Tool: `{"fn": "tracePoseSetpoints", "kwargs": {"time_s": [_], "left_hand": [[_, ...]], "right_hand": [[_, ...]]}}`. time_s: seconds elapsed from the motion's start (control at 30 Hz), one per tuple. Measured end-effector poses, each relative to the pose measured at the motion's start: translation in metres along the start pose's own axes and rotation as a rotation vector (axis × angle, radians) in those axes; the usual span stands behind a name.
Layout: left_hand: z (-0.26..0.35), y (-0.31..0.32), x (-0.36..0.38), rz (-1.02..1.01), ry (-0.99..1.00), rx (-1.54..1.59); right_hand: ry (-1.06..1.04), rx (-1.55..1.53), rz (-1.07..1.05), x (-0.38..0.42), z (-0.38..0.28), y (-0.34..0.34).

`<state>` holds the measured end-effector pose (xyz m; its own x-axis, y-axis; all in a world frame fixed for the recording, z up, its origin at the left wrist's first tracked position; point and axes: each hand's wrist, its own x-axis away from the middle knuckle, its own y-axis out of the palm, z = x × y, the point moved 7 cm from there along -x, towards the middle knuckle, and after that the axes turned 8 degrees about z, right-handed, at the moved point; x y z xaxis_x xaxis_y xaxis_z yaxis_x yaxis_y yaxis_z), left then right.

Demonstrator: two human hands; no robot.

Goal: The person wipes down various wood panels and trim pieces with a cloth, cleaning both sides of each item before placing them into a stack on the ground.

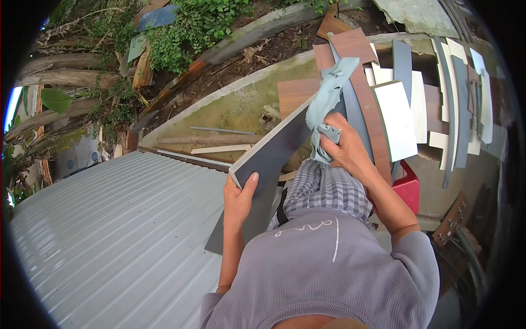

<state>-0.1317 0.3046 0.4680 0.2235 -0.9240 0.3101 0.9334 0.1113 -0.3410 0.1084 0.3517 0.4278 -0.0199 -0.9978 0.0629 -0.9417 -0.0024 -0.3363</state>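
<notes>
Legible text: one item only. Grey ribbed top [329,257], chest area: white cursive script w/ a long vertical stroke beside it; seen upside down from the head cam, letters too small and skewed to make out. No other labels, brands, nos. or signs readable on boards, panels or anything else in view.

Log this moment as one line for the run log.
left hand: grips dark grey board at near edge | right hand: presses grey-blue cloth onto board | behind: offcut boards, red box
</notes>
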Motion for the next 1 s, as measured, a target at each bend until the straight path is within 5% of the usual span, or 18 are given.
{"fn": "tracePoseSetpoints", "kwargs": {"time_s": [0.1,0.2,0.3,0.53,0.67,0.87,1.0], "left_hand": [[0.001,0.001,0.002,0.001,0.006,-0.005],[0.000,0.001,0.002,0.020,-0.016,-0.026],[-0.002,0.001,0.002,0.020,-0.003,-0.042],[0.005,0.007,0.004,0.007,0.022,-0.005],[0.008,0.008,0.004,0.018,0.057,-0.037],[0.008,0.005,0.002,0.069,-0.021,0.042],[0.003,0.003,0.003,0.058,-0.043,0.060]], "right_hand": [[-0.196,0.152,-0.037,0.003,-0.025,0.001],[-0.096,0.118,-0.279,0.016,-0.034,0.016],[-0.405,0.156,-0.162,0.028,-0.063,0.018],[-0.672,0.159,-0.362,0.029,-0.074,0.048],[-0.681,0.023,-0.175,0.016,-0.056,0.063],[-0.411,0.088,0.226,-0.032,0.050,0.053],[0.158,0.035,0.533,-0.052,0.214,0.033]]}}
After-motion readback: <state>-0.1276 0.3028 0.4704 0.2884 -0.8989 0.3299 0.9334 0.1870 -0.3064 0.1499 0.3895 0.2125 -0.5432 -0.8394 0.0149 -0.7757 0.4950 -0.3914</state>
